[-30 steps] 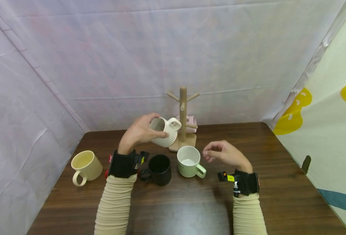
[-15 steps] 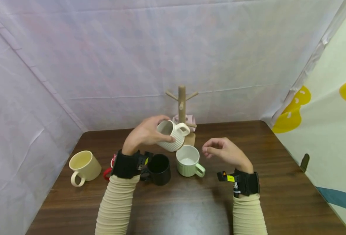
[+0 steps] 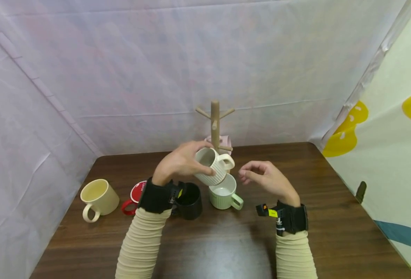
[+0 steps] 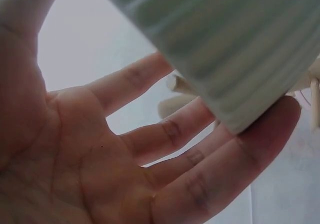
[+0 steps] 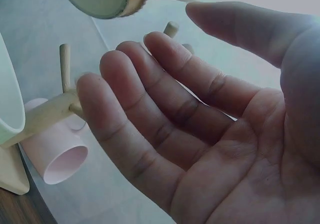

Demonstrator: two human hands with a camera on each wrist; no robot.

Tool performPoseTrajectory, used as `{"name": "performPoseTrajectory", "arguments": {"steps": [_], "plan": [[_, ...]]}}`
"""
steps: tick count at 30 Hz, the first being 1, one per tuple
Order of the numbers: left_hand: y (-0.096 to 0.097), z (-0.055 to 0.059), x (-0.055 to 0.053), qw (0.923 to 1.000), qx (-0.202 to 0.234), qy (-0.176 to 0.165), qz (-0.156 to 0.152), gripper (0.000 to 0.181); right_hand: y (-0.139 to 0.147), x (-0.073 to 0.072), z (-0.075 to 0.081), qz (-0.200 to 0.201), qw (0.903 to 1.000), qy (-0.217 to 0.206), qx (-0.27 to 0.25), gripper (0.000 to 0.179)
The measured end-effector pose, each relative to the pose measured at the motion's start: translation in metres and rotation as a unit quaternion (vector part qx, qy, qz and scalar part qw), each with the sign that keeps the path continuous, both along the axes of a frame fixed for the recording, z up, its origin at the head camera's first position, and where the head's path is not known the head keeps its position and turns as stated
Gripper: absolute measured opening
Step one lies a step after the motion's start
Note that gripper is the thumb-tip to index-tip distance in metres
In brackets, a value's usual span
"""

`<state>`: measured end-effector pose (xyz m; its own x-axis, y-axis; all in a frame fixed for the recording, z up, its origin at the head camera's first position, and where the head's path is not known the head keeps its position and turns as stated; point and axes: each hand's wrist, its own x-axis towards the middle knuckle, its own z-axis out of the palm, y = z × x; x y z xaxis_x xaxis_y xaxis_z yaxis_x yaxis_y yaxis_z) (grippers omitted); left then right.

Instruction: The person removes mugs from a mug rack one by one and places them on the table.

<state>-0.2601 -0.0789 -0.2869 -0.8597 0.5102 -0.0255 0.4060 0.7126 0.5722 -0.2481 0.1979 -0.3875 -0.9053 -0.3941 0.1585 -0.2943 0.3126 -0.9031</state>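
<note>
A white ribbed mug [image 3: 216,175] is gripped by my left hand [image 3: 179,162], thumb on the near side and fingers over the far side. It hangs tilted above the light green mug [image 3: 218,200], its handle pointing right. In the left wrist view the fingers press against the ribbed wall [image 4: 225,49]. My right hand [image 3: 271,179] hovers just right of the white mug, fingers loosely bent and holding nothing. Behind stands a wooden mug tree [image 3: 214,120], its base mostly hidden. On its lower part hangs a pink mug [image 5: 57,151], seen best in the right wrist view.
A black mug [image 3: 192,207] stands left of the green one, partly behind the left wrist strap. Farther left are a red mug [image 3: 137,192], partly covered by the left wrist, and a pale yellow mug [image 3: 106,199]. White cloth [image 3: 149,77] hangs behind the table [image 3: 226,248].
My left hand has carried the white mug right and slightly nearer, from left of the mug tree to in front of it. More of the red mug shows. My right hand has barely moved.
</note>
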Motion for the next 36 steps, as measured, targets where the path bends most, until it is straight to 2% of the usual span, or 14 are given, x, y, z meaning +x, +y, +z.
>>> {"name": "performPoseTrajectory", "arguments": {"steps": [5, 11, 19, 31, 36], "plan": [[0.009, -0.001, 0.002, 0.9997, -0.014, 0.003, -0.021, 0.065, -0.003, 0.002, 0.001, 0.005, 0.9996, 0.0, -0.028, 0.021], [0.018, -0.004, 0.002, 0.9985, -0.001, -0.009, -0.054, 0.065, -0.007, 0.001, 0.001, 0.003, 0.9983, 0.008, -0.058, 0.027], [0.024, -0.007, 0.003, 0.9981, -0.016, 0.0, -0.06, 0.07, -0.009, 0.004, 0.002, -0.019, 0.9987, 0.012, -0.046, 0.027], [0.029, -0.009, 0.001, 0.9977, -0.033, 0.011, -0.058, 0.071, -0.014, 0.01, 0.009, -0.044, 0.9958, -0.007, -0.079, 0.029], [0.029, -0.009, 0.002, 0.9973, -0.047, 0.009, -0.055, 0.071, -0.017, 0.013, 0.011, -0.032, 0.9954, -0.006, -0.09, 0.03]]}}
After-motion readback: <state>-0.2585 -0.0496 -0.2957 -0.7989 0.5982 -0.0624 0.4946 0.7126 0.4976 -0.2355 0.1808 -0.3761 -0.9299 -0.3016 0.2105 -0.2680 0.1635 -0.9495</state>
